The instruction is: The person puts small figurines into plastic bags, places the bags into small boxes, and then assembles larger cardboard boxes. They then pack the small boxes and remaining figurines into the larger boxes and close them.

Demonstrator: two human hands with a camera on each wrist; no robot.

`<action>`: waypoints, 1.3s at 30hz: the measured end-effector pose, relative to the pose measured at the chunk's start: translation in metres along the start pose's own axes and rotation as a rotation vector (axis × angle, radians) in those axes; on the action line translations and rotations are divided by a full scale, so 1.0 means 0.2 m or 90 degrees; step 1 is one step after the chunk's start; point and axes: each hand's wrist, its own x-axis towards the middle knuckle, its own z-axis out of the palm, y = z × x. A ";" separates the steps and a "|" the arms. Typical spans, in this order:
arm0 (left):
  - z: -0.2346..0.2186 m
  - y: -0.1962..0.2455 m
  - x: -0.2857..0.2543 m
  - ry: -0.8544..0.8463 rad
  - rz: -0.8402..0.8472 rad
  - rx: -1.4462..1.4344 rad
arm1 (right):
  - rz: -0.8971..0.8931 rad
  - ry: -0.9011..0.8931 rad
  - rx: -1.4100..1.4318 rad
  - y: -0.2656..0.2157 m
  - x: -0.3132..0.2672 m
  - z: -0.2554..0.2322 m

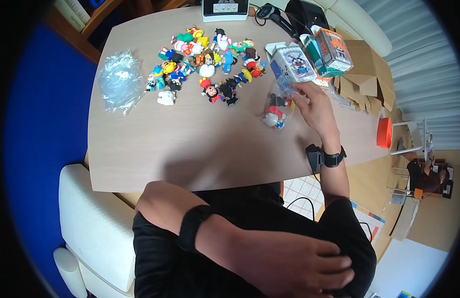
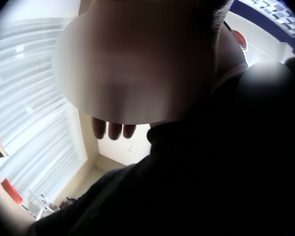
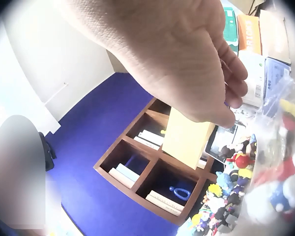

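Note:
In the head view, the right hand (image 1: 317,107) pinches the top of a clear bag (image 1: 273,119) of small figurines, above the table's right half. The right wrist view shows this hand (image 3: 187,69) from the palm side, with the bag (image 3: 275,182) beside it; the exact contact is hard to see there. Low in the head view, the left hand (image 1: 299,263) lies across the dark-clothed lap, fingers loosely extended and holding nothing. Only some fingertips of the left hand (image 2: 114,129) show clearly in the left wrist view.
Many colourful figurines (image 1: 206,71) are spread over the table (image 1: 140,154). Crumpled clear plastic (image 1: 120,82) lies at left. Printed boxes (image 1: 295,64), brown cardboard (image 1: 371,69) and a red container (image 1: 384,132) stand at right. A scanner (image 1: 274,17) is at the back.

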 end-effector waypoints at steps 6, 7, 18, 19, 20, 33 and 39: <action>0.12 0.00 0.07 0.098 0.045 -0.043 | -0.072 -0.099 0.089 -0.04 -0.06 0.08; 0.04 0.00 0.05 0.026 0.046 -0.050 | -0.117 -0.110 0.101 -0.06 -0.05 0.09; -0.38 -0.08 -0.41 0.054 -0.390 0.383 | -0.150 -0.296 0.002 -0.01 -0.06 0.04; -0.44 -0.08 -0.45 0.095 -0.502 0.374 | -0.138 -0.280 0.002 -0.05 -0.06 0.03; -0.48 -0.10 -0.54 0.113 -0.552 0.448 | -0.124 -0.266 0.002 -0.10 -0.05 0.03; -1.12 -0.13 -1.55 0.297 -1.030 0.885 | -0.137 -0.240 0.124 -0.24 0.20 0.45; -1.16 -0.15 -1.61 0.373 -0.962 0.836 | -0.129 -0.177 0.124 -0.30 0.29 0.56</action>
